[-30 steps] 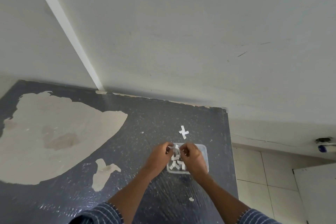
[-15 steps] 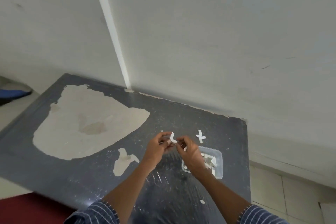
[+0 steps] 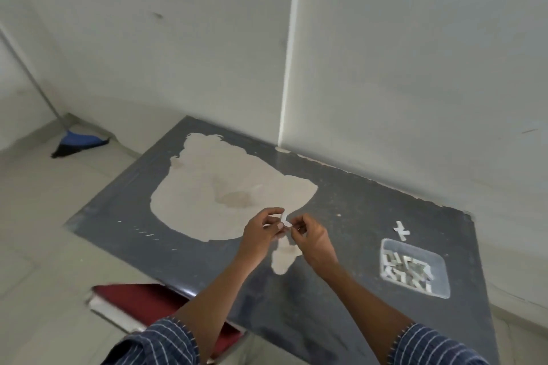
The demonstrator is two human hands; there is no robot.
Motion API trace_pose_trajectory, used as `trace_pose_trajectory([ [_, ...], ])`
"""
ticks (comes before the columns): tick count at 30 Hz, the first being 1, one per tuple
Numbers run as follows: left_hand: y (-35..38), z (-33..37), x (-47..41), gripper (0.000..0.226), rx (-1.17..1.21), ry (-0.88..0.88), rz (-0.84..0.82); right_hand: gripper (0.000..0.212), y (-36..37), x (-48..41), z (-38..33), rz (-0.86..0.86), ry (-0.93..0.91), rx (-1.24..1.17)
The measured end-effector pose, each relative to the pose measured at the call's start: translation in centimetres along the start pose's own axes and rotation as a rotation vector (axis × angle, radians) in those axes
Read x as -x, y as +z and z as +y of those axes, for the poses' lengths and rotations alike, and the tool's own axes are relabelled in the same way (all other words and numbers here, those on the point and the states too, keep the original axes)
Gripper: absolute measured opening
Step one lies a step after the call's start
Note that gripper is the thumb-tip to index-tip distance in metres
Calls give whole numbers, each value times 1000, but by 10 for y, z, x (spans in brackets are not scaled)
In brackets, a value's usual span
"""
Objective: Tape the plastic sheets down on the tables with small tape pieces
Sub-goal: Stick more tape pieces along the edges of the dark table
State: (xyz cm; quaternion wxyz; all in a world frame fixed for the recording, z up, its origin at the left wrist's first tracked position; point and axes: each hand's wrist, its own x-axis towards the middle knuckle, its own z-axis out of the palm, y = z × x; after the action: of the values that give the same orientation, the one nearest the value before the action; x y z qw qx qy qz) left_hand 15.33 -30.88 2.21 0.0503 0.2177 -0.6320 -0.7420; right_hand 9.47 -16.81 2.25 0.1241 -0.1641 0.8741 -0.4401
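My left hand point(image 3: 262, 232) and my right hand point(image 3: 311, 238) meet above the middle of the dark table point(image 3: 341, 290), which is covered by a clear plastic sheet point(image 3: 296, 320). Both pinch one small white tape piece point(image 3: 284, 219) between their fingertips. A clear plastic tub point(image 3: 415, 267) with several tape pieces sits on the table at the right. Just behind the tub, a white tape cross point(image 3: 401, 230) is stuck to the sheet.
A large worn beige patch point(image 3: 222, 187) marks the tabletop. The white wall point(image 3: 385, 68) stands directly behind the table. A blue broom point(image 3: 78, 142) leans at the left on the tiled floor. A red-seated stool point(image 3: 142, 302) is under the table's near edge.
My hands lifted from the tub with a tape piece and moved left toward the table's middle. The view swung left, so the tub now sits to the right.
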Motion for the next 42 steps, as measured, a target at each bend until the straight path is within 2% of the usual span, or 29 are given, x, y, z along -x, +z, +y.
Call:
trace_pose_trajectory([
  [8,-166,11,30,27,-22,22,-23,7,127,26,-101,-68,-3,-84],
  [14,-234,14,44,26,18,30,7,5,185,34,-143,-70,-4,-61],
  [24,-298,15,52,29,27,58,19,9,233,35,-182,-129,33,-143],
  [32,-317,16,51,28,-22,71,15,12,249,19,-204,-115,125,-272],
  [37,-329,18,36,22,9,38,72,10,259,1,-213,-126,143,-326],
  [39,-335,19,28,19,10,21,121,6,268,-7,-213,-143,109,-300],
  [42,-348,21,14,12,15,5,180,11,284,-19,-211,-210,-50,-164],
])
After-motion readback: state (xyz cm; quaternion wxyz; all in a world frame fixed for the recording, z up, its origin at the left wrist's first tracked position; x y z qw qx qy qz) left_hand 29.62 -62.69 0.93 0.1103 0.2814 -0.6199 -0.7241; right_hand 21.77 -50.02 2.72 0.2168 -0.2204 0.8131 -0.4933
